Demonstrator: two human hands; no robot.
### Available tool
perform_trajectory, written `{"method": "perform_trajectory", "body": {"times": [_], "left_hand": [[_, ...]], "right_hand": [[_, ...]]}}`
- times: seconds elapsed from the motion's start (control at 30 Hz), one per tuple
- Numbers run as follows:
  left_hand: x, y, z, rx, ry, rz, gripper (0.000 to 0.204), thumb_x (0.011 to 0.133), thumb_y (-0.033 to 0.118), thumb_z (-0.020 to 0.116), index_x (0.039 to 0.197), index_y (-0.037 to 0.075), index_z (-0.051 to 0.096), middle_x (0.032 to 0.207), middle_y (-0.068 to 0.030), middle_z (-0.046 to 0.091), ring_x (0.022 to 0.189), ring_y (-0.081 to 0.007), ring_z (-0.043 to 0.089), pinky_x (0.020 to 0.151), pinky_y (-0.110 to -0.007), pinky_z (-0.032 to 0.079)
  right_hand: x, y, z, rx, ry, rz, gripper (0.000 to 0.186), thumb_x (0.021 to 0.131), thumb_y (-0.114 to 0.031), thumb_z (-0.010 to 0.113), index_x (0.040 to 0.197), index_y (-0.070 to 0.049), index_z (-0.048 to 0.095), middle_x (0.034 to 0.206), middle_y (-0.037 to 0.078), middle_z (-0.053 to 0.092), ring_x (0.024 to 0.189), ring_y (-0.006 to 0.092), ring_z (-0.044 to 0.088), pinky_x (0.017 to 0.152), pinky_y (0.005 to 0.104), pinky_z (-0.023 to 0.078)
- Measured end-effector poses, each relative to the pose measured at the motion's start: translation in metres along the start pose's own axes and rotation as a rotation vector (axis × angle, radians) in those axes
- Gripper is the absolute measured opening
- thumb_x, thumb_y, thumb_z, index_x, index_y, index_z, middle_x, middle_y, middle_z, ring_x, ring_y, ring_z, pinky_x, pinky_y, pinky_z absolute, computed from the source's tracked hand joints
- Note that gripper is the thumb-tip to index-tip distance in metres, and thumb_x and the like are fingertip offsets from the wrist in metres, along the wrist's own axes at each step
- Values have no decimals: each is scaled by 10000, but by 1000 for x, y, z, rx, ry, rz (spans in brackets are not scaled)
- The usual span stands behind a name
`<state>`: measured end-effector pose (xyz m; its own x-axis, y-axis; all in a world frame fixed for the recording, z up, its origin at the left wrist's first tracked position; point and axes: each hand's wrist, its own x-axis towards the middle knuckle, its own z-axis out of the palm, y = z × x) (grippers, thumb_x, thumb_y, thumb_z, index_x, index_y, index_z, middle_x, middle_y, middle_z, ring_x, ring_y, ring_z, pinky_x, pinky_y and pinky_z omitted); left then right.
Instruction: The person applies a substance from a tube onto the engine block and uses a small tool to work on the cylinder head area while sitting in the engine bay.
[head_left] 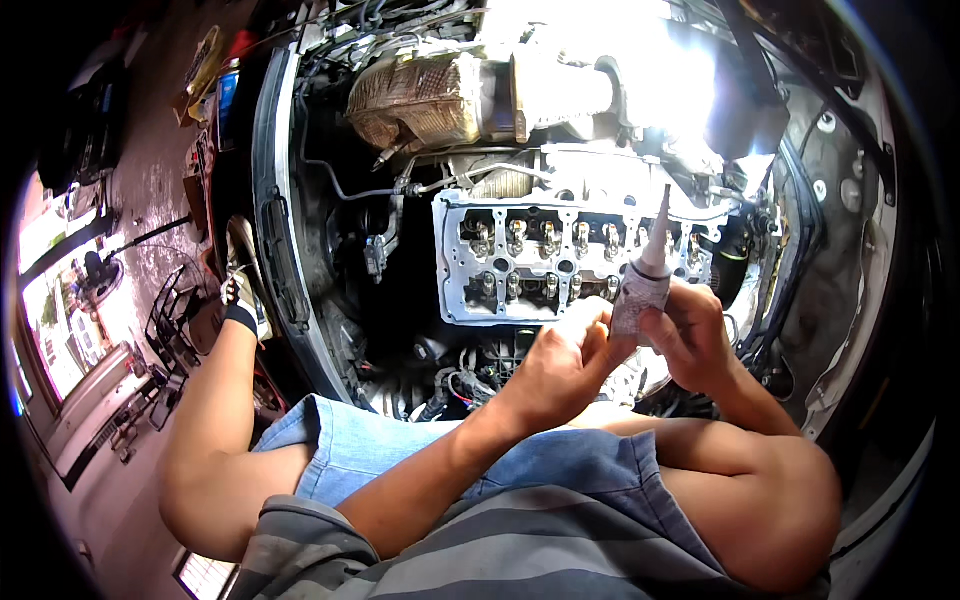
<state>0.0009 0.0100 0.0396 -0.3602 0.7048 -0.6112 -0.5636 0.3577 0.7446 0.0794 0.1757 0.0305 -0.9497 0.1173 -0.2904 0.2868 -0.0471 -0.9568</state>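
I hold a grey sealant tube (641, 285) with a long tapered nozzle pointing up, over an open car engine bay. My right hand (690, 335) grips the tube's body from the right. My left hand (560, 360) pinches its lower end from the left. Just behind the tube lies the bare cylinder head (520, 262), silver, with rows of valve springs exposed.
A heat-shielded exhaust part (430, 100) sits at the back of the bay. Hoses and wiring (450, 385) crowd the near side. My left knee (200, 480) rests by the fender edge (275, 230). Tools and a rack (170, 320) lie on the workshop floor at left.
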Motion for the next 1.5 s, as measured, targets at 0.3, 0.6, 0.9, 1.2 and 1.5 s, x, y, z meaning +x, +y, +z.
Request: {"method": "perform_trajectory", "body": {"times": [0.3,0.6,0.9,1.2,1.5], "left_hand": [[-2,-4,11,-84,301,-59,234,902,220,615,955,1,550,728,-66,637,667,-91,625,594,-216,494],[2,-17,9,-52,388,64,169,882,47,602,981,-13,478,792,-55,576,717,-118,643,607,-219,523],[3,-29,3,-150,243,66,192,884,6,581,1024,-1,449,844,-60,570,799,-118,629,683,-228,517],[14,-27,6,173,241,86,405,954,386,462,966,-5,567,802,-148,629,747,-230,617,678,-358,473],[14,-18,6,63,257,-85,441,944,416,452,986,-9,565,781,-184,617,759,-277,612,696,-372,462]], "right_hand": [[-11,26,16,346,118,158,112,889,-19,583,947,45,655,718,-12,600,647,45,497,544,200,390],[-14,30,16,380,52,377,139,920,-58,549,1002,32,616,816,14,623,656,27,498,547,178,389],[-16,33,14,316,-58,573,197,955,-186,518,952,-9,603,637,-62,494,533,16,383,472,190,310],[-13,18,11,113,-90,437,119,891,-77,565,867,28,617,726,-39,558,631,13,421,536,193,346],[-11,27,7,-489,-81,4,218,818,-147,614,713,8,501,544,101,414,438,199,375,449,320,305]]}}
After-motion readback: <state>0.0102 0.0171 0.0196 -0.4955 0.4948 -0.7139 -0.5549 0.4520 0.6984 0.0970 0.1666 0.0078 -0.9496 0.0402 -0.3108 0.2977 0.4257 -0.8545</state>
